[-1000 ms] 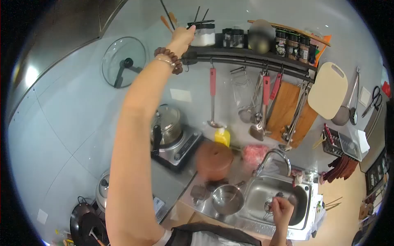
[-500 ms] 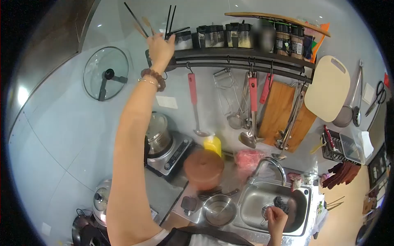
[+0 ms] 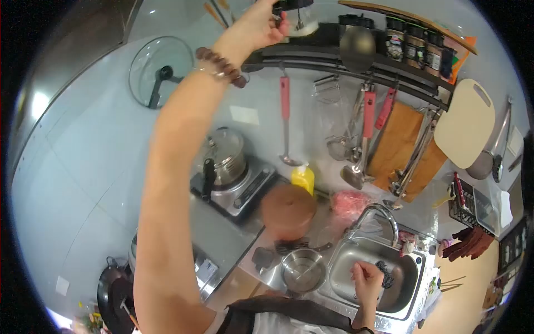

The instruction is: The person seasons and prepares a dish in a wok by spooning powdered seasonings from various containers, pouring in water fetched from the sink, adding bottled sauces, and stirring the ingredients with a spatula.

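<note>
At the top, my left hand (image 3: 258,28) is closed on a clear jar (image 3: 303,28) with a black lid and white contents, at the left end of the black wall shelf (image 3: 322,51). The jar looks tilted, and its upper part is cut off by the frame edge. Over the left part of the steel sink (image 3: 409,281), my right hand (image 3: 367,280) has its fingers curled together. What it holds, if anything, is hidden. A dark scrubber (image 3: 385,274) lies in the sink just beside this hand.
A lidded pot (image 3: 225,158) stands on the cooker (image 3: 253,186). Right of it are a brown round container (image 3: 288,211), a yellow bottle (image 3: 303,178) and a steel pan (image 3: 303,271). Ladles (image 3: 352,173) and a cream cutting board (image 3: 464,125) hang below the shelf.
My left hand has closed on the jar and shifted up and right with it. My right hand stays above the sink, its fingers still curled. The whole view has shifted.
</note>
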Available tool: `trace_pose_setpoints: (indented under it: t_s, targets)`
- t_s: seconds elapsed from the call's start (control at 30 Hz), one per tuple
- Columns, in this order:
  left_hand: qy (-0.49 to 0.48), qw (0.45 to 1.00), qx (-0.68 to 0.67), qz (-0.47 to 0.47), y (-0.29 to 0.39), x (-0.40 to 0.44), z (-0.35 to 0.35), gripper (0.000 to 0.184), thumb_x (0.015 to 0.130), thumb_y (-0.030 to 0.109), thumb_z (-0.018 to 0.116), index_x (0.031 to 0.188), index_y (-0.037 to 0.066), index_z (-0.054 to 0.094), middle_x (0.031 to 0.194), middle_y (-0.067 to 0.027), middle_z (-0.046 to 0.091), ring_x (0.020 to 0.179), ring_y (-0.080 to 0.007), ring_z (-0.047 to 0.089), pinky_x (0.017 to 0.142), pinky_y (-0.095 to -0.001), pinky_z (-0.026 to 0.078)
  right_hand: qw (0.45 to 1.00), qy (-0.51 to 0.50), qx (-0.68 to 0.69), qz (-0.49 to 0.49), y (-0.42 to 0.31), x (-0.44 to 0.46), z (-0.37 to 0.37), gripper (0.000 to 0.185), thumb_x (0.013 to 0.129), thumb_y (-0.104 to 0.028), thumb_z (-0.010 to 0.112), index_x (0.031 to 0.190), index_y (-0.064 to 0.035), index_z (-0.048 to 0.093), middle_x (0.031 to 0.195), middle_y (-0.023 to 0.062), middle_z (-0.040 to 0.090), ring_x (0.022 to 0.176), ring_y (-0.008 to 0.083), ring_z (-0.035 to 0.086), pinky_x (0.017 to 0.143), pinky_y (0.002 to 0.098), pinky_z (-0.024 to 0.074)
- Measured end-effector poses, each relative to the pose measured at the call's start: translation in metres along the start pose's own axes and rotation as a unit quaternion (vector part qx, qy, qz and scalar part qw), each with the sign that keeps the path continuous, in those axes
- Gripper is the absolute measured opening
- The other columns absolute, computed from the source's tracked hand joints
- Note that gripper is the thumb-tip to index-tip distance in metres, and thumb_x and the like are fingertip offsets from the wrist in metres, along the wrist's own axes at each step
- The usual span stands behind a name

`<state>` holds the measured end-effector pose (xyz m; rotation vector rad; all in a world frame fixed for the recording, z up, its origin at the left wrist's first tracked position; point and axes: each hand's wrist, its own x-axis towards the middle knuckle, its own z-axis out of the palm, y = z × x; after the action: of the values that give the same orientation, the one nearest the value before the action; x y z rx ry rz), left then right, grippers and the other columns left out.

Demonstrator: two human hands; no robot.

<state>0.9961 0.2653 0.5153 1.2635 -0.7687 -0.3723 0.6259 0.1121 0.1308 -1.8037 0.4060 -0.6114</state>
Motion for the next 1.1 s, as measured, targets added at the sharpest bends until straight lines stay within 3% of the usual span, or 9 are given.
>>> trace_pose_setpoints:
  t_s: [0.13, 0.2, 0.27, 0.37, 0.43, 0.47, 0.7, 0.87, 1.1]
  targets:
    - [0.12, 0.992, 0.023, 0.019, 0.0, -0.128, -0.014, 0.026, 0.083, 0.031, 0.055, 0.079, 0.006, 0.048, 0.065, -0.0009, 0.048, 0.053, -0.0092, 0.048, 0.038, -0.0143, 0.032, 0.985, -0.091, -0.035, -0.14, -0.046, 0.026, 0.015, 0.009, 0.076, -0.004, 0.06, 0.079, 0.0033, 0.062, 0.066, 0.0072, 0.06, 0.058, 0.0101, 0.054, 0.052, 0.0221, 0.041]
    - [0.046, 0.997, 0.043, -0.044, -0.008, -0.21, -0.019, 0.028, 0.088, 0.032, 0.047, 0.081, 0.005, 0.049, 0.069, -0.002, 0.051, 0.054, -0.0055, 0.045, 0.039, -0.0157, 0.031, 0.966, -0.138, 0.005, -0.217, -0.075, 0.041, 0.035, 0.009, 0.076, -0.003, 0.059, 0.082, 0.0026, 0.063, 0.068, 0.0064, 0.06, 0.057, 0.0096, 0.053, 0.054, 0.0218, 0.0421]
    - [0.225, 0.962, 0.142, -0.064, -0.03, -0.286, 0.0, 0.034, 0.089, 0.037, 0.042, 0.085, 0.004, 0.051, 0.071, -0.0023, 0.051, 0.053, -0.0049, 0.041, 0.041, -0.0166, 0.029, 0.953, -0.214, 0.139, -0.163, -0.11, 0.047, 0.067, 0.021, 0.074, 0.002, 0.059, 0.095, 0.0018, 0.061, 0.076, 0.0059, 0.059, 0.065, 0.0089, 0.054, 0.06, 0.0211, 0.0436]
    - [0.268, 0.938, 0.177, -0.128, -0.043, -0.395, 0.002, 0.023, 0.086, 0.025, 0.049, 0.082, 0.004, 0.055, 0.069, -0.0009, 0.051, 0.054, -0.0045, 0.039, 0.045, -0.016, 0.027, 0.86, -0.351, 0.32, -0.187, -0.161, 0.032, 0.138, 0.048, 0.069, 0.009, 0.059, 0.115, 0.0025, 0.048, 0.086, 0.0048, 0.054, 0.078, 0.0083, 0.051, 0.07, 0.0201, 0.043]
    - [0.264, 0.939, 0.162, -0.152, -0.046, -0.462, -0.004, 0.017, 0.083, 0.019, 0.052, 0.081, 0.003, 0.058, 0.067, 0.0011, 0.05, 0.055, -0.0031, 0.039, 0.046, -0.0162, 0.027, 0.838, -0.394, 0.325, -0.191, -0.19, 0.002, 0.189, 0.048, 0.068, 0.007, 0.063, 0.114, -0.0008, 0.052, 0.085, 0.0033, 0.054, 0.074, 0.0068, 0.05, 0.064, 0.019, 0.0421]
    - [0.206, 0.938, 0.213, -0.179, -0.045, -0.499, -0.015, 0.04, 0.088, 0.039, 0.045, 0.098, 0.002, 0.058, 0.079, 0.0003, 0.056, 0.061, -0.0047, 0.038, 0.055, -0.0166, 0.032, 0.831, -0.417, 0.276, -0.244, -0.198, -0.016, 0.214, 0.044, 0.067, 0.005, 0.065, 0.109, -0.0022, 0.055, 0.082, 0.0026, 0.055, 0.07, 0.0064, 0.049, 0.06, 0.0189, 0.0411]
    - [0.416, 0.85, 0.207, -0.249, -0.041, -0.707, -0.01, 0.037, 0.088, 0.036, 0.044, 0.092, 0.002, 0.058, 0.069, 0.0029, 0.05, 0.062, -0.0042, 0.038, 0.052, -0.0173, 0.033, 0.681, -0.566, 0.218, -0.41, -0.234, -0.168, 0.329, 0.01, 0.069, -0.006, 0.067, 0.073, -0.0011, 0.059, 0.063, 0.0047, 0.053, 0.052, 0.0103, 0.047, 0.047, 0.0225, 0.037]
    - [0.516, 0.788, 0.224, -0.251, -0.032, -0.809, 0.002, 0.03, 0.09, 0.029, 0.042, 0.079, 0.003, 0.054, 0.065, 0.0038, 0.046, 0.058, -0.0037, 0.039, 0.051, -0.0175, 0.034, 0.603, -0.524, 0.256, -0.545, -0.253, -0.264, 0.371, 0.009, 0.071, -0.001, 0.061, 0.078, -0.0022, 0.055, 0.061, 0.0094, 0.051, 0.055, 0.0261, 0.051, 0.049, 0.0327, 0.0407]
    - [0.586, 0.745, 0.189, -0.257, -0.038, -0.882, 0.005, 0.033, 0.09, 0.031, 0.042, 0.071, 0.005, 0.049, 0.056, 0.0013, 0.048, 0.05, -0.0037, 0.04, 0.045, -0.0169, 0.03, 0.618, -0.514, 0.203, -0.56, -0.245, -0.361, 0.412, 0.011, 0.069, 0.001, 0.063, 0.076, -0.0014, 0.054, 0.062, 0.0082, 0.057, 0.052, 0.0203, 0.054, 0.047, 0.0279, 0.042]
